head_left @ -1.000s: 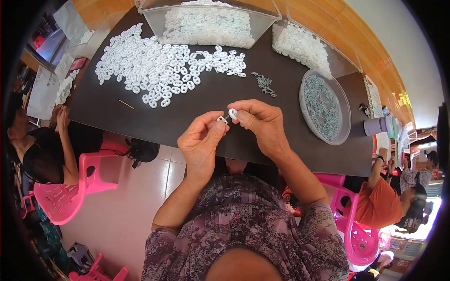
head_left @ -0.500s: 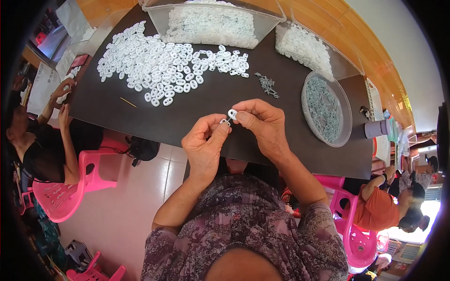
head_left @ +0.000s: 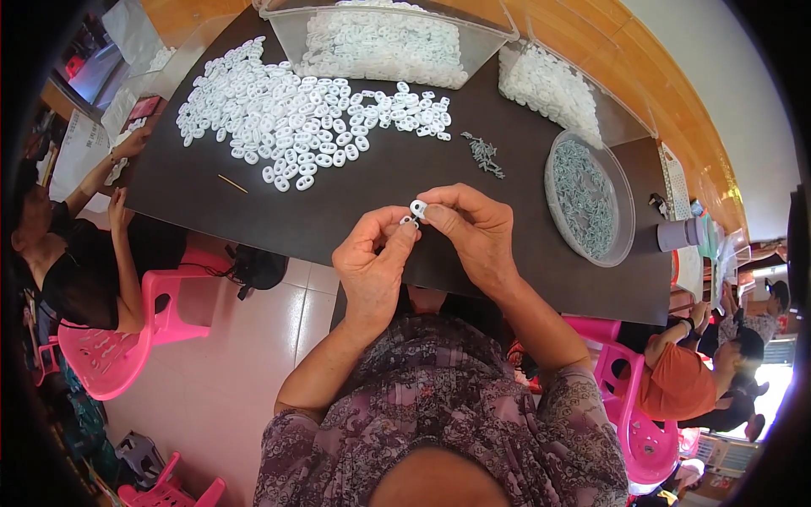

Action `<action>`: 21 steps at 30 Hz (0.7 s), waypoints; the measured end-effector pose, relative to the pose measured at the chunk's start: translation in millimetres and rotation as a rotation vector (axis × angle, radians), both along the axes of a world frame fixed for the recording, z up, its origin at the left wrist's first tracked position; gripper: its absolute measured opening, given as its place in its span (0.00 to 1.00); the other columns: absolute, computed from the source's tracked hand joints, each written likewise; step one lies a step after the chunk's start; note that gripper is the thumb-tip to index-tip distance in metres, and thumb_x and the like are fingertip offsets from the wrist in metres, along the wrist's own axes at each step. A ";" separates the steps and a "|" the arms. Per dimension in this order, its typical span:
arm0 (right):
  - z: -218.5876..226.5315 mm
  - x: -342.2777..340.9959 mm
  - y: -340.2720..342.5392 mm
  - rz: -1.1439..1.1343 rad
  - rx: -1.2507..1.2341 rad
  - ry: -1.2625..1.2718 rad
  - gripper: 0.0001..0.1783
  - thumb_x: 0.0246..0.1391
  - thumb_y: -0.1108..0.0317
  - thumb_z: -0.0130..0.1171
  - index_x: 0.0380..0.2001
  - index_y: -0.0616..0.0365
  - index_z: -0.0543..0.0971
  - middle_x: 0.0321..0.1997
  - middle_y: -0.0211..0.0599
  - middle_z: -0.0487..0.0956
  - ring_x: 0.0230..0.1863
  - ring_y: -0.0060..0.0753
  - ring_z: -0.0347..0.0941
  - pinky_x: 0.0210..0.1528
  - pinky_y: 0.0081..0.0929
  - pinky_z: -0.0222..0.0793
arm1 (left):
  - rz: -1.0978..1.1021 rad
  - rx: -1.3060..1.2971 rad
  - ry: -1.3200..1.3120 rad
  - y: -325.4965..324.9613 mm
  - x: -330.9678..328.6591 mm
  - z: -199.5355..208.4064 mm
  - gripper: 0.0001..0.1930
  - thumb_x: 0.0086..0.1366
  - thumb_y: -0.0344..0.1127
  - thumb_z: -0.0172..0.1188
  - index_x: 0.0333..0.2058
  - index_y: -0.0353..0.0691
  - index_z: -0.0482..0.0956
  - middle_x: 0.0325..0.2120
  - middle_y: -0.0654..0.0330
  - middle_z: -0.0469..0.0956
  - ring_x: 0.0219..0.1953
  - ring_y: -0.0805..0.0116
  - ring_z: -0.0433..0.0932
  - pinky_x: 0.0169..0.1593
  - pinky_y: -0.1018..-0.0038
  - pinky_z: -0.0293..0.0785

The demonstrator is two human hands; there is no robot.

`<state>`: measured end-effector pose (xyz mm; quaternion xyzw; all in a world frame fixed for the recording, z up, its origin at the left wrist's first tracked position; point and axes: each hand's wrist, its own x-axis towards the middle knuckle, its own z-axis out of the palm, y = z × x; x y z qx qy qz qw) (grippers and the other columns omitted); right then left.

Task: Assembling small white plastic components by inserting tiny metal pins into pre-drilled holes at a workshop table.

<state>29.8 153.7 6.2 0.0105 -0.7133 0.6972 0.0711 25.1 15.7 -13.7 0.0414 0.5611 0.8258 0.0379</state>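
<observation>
Between thumb and forefinger, my left hand (head_left: 372, 258) pinches a small white plastic piece (head_left: 408, 221) with holes in it. My right hand (head_left: 475, 237) grips a white oval two-hole plastic piece (head_left: 418, 208), its upper end showing past the fingertips. The two pieces meet or nearly touch above the near part of the dark table; fingers hide parts of both. Beyond my hands lies a large spread of white oval pieces (head_left: 287, 127). A little pile of grey screws (head_left: 484, 155) rests to the right of them.
A clear bin (head_left: 283, 38) of white pieces stands at the back, beside another bag or bin of white parts (head_left: 553, 89). A round clear tub (head_left: 625, 228) holds many grey screws. A thin brown stick (head_left: 232, 183) lies left. Other people sit at both sides on pink chairs.
My left hand has shifted slightly right, bringing the two white pieces closer together. The co-worker at the left has moved a hand toward the table edge.
</observation>
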 end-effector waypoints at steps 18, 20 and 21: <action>-1.6 4.2 -8.5 -0.031 0.177 0.087 0.07 0.53 0.80 0.55 0.36 0.64 0.79 0.32 0.31 0.77 0.34 0.18 0.71 0.38 0.17 0.67 | 0.023 0.067 0.065 0.8 -0.1 -4.6 0.13 0.61 0.22 0.56 0.45 0.28 0.74 0.28 0.61 0.77 0.31 0.77 0.75 0.39 0.81 0.74; -2.6 3.9 -7.9 -0.026 0.183 0.092 0.07 0.53 0.80 0.55 0.36 0.64 0.79 0.31 0.31 0.76 0.35 0.18 0.71 0.38 0.17 0.67 | 0.031 0.072 0.060 1.6 -0.6 -4.9 0.13 0.60 0.22 0.57 0.45 0.28 0.75 0.28 0.61 0.77 0.31 0.77 0.75 0.39 0.81 0.74; -3.2 4.0 -7.6 -0.016 0.201 0.108 0.08 0.52 0.80 0.56 0.37 0.64 0.79 0.32 0.31 0.76 0.34 0.18 0.70 0.37 0.16 0.66 | 0.031 0.102 0.053 1.7 -0.7 -4.8 0.12 0.60 0.22 0.57 0.44 0.29 0.75 0.29 0.61 0.77 0.31 0.77 0.75 0.38 0.81 0.73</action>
